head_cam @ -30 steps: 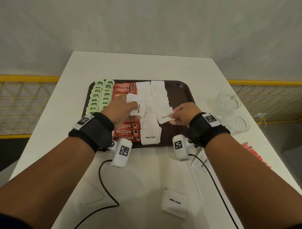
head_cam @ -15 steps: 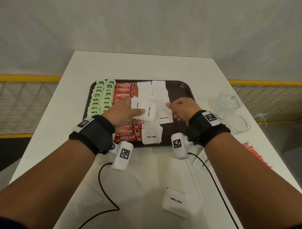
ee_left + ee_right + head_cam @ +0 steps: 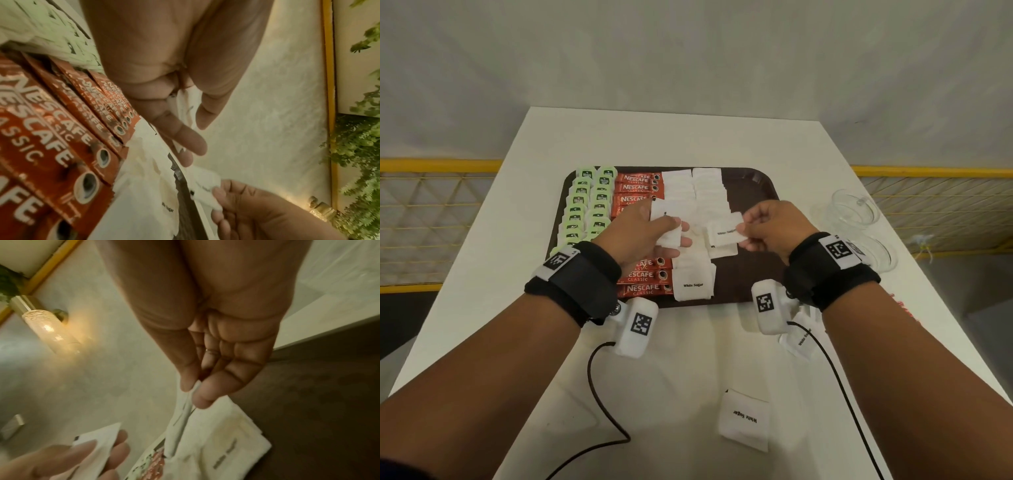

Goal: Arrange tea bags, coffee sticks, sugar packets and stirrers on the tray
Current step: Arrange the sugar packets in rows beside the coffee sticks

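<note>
Two white sugar packets are up in my hands above the brown tray (image 3: pixel 753 181). My right hand (image 3: pixel 774 228) pinches one sugar packet (image 3: pixel 726 231) by its right edge between thumb and forefinger, fingers (image 3: pixel 202 395) clamped on it; its long axis runs left to right, tilted up toward the right, printed face up. My left hand (image 3: pixel 640 236) holds the other packet (image 3: pixel 666 222) with the thumb on top and the fingers (image 3: pixel 185 139) stretched beneath it, its print running near to far. Both wrists hover palm-down over the tray's near half, the forearms reaching in from the desk (image 3: pixel 681 359) edge. On the tray lie green tea bags (image 3: pixel 589 205) at the left, red Nescafe coffee sticks (image 3: pixel 640 183) lying crosswise beside them, then rows of sugar packets (image 3: pixel 695 192). One more sugar packet (image 3: pixel 744 419) lies on the desk near me.
</note>
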`<act>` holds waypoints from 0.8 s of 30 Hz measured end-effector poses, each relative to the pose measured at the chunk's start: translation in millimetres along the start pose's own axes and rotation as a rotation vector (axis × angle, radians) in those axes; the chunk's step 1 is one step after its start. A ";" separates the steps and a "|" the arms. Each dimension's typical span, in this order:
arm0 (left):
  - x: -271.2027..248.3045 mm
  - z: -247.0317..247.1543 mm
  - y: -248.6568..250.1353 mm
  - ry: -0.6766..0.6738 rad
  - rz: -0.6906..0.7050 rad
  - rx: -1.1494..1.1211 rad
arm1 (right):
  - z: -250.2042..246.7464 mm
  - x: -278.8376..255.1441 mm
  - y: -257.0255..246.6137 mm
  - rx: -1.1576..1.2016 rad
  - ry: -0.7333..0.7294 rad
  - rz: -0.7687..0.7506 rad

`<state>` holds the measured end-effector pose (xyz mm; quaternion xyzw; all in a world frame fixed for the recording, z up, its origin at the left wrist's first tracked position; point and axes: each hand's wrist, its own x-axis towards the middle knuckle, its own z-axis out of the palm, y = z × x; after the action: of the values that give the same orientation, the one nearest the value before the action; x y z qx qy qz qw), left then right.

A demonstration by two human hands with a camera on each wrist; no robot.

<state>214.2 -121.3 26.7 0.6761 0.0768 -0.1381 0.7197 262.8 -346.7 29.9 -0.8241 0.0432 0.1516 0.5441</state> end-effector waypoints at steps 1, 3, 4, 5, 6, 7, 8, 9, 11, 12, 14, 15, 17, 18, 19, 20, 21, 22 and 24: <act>-0.2 -1.4 -1.7 0.006 -0.012 -0.003 | -2.0 0.1 5.3 -0.011 0.014 0.033; -1.0 -2.6 -4.7 0.013 -0.036 -0.022 | -3.2 -0.2 13.8 -0.056 0.018 0.089; -1.8 -2.6 -5.5 0.013 -0.049 -0.034 | -2.9 -0.4 15.8 -0.097 0.010 0.108; -2.3 -1.9 -6.3 0.011 -0.058 -0.044 | -1.5 -0.4 16.6 -0.141 0.002 0.126; -3.0 -1.1 -6.5 0.009 -0.064 -0.053 | 0.7 -0.2 16.3 -0.179 -0.005 0.143; -3.4 -0.4 -7.3 0.010 -0.071 -0.064 | 3.4 1.2 15.3 -0.212 -0.013 0.162; -4.3 0.0 -7.9 0.013 -0.081 -0.079 | 5.8 3.5 14.9 -0.248 -0.019 0.185; -5.3 0.0 -8.9 0.014 -0.095 -0.097 | 8.1 4.8 13.8 -0.293 -0.027 0.208; -6.7 -0.4 -12.0 0.001 -0.118 -0.130 | 12.2 8.8 13.9 -0.373 -0.036 0.224; -7.9 -0.5 -13.1 -0.011 -0.126 -0.136 | 13.9 12.6 15.7 -0.396 -0.021 0.216; -10.9 -0.3 -14.0 -0.037 -0.136 -0.115 | 16.8 15.6 15.0 -0.467 0.000 0.217; -12.0 -0.1 -14.1 -0.048 -0.138 -0.097 | 17.9 16.6 14.8 -0.553 -0.013 0.224; -15.2 -0.5 -13.0 -0.074 -0.134 -0.063 | 18.8 18.3 13.8 -0.732 -0.001 0.221; -17.1 -0.6 -12.2 -0.090 -0.128 -0.047 | 18.1 16.2 10.9 -0.757 0.042 0.187; -18.4 -0.7 -11.9 -0.106 -0.119 -0.025 | 17.3 12.7 6.7 -0.747 0.093 0.118; -19.2 -0.7 -11.9 -0.116 -0.108 0.003 | 17.5 8.8 1.4 -0.712 0.129 0.029; -18.7 -0.8 -12.7 -0.123 -0.097 0.041 | 18.1 2.2 -5.0 -0.647 0.130 -0.051; -18.6 0.0 -13.2 -0.125 -0.089 0.083 | 19.9 -5.3 -12.9 -0.558 0.089 -0.115; -17.3 3.6 -13.8 -0.121 -0.070 0.172 | 25.4 -22.5 -30.6 -0.411 -0.078 -0.182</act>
<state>193.3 -123.9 18.9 0.7228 0.0449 -0.2098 0.6569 243.5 -313.3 54.4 -0.9116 -0.0839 0.1393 0.3775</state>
